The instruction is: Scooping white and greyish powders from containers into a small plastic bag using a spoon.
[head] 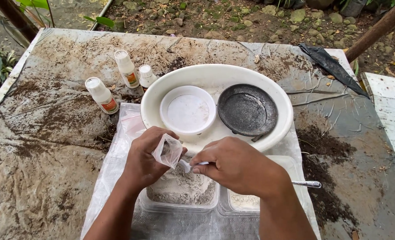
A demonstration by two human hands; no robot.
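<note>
My left hand (143, 158) pinches a small clear plastic bag (168, 150) with grey powder in it, held open above a clear tub of grey powder (182, 190). My right hand (237, 166) grips a metal spoon; its bowl (185, 166) sits just under the bag's mouth and its handle end (307, 183) sticks out to the right. A second clear tub with whitish powder (244, 202) lies under my right wrist.
A large white oval basin (217, 73) holds a white round saucer (187, 110) and a black round saucer (247, 110). Three small white bottles (103, 95) (126, 68) (146, 76) stand at the left. Soil (324, 146) is scattered on the grey table; a black plastic piece (330, 66) lies far right.
</note>
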